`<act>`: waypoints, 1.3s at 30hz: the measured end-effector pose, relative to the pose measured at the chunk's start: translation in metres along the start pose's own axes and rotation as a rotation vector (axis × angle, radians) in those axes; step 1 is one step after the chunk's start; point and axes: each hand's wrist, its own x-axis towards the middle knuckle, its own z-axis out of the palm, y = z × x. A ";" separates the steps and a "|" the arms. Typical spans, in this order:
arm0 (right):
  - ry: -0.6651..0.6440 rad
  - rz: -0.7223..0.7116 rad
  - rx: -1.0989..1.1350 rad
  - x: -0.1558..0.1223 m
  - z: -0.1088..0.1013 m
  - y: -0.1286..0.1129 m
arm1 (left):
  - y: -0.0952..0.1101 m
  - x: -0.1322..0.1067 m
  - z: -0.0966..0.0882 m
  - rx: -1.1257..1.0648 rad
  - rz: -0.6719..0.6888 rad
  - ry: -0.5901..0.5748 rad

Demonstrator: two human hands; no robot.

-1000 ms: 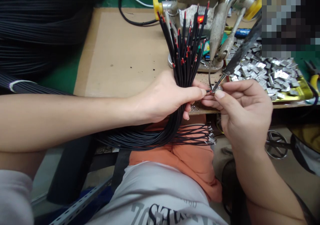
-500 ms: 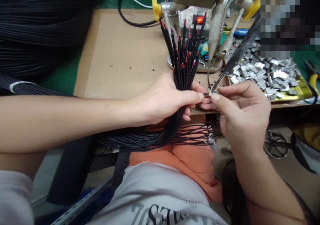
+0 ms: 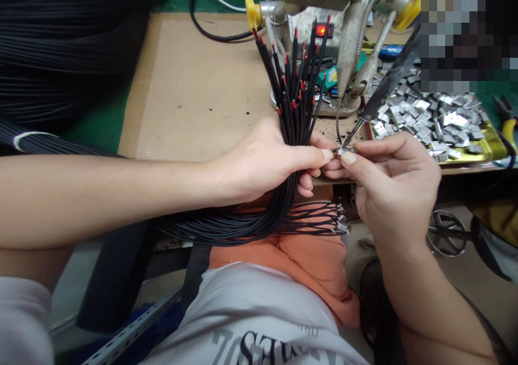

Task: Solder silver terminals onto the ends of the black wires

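Wire bundle (image 3: pixel 297 100): black wires with red-tipped ends, fanning up toward 12 o'clock from the left hand; their lower lengths curve toward 5 o'clock, across the lap.
Black wire coil (image 3: pixel 60 41): a large mass at 10 o'clock, at the far left of the view.
Cardboard sheet (image 3: pixel 194 95): covers the bench at 11 o'clock, speckled with dark spots.
Left hand (image 3: pixel 263 160): closed firmly around the wire bundle, with thumb and fingertips pinching one wire end out toward 3 o'clock.
Metal terminal (image 3: pixel 345 150): small and silver, meeting that wire end between the hands.
Right hand (image 3: pixel 392 192): a narrow pinch, thumb and forefinger holding the metal terminal.
Black-handled soldering iron (image 3: pixel 388 81): probably that, though the tip is thin and hard to make out; it slants in from 1 o'clock, its tip just beside the metal terminal.
Gold tray (image 3: pixel 496 149): at 2 o'clock, heaped with loose metal terminals (image 3: pixel 429 122).
Yellow-handled pliers (image 3: pixel 505 122): lying at the far right, beyond the gold tray.
In the way: the soldering iron's tip crowds the narrow space between the two hands.
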 end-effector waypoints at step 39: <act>-0.349 -0.012 -0.537 0.005 -0.054 -0.066 | -0.007 -0.024 -0.001 0.344 0.125 -0.073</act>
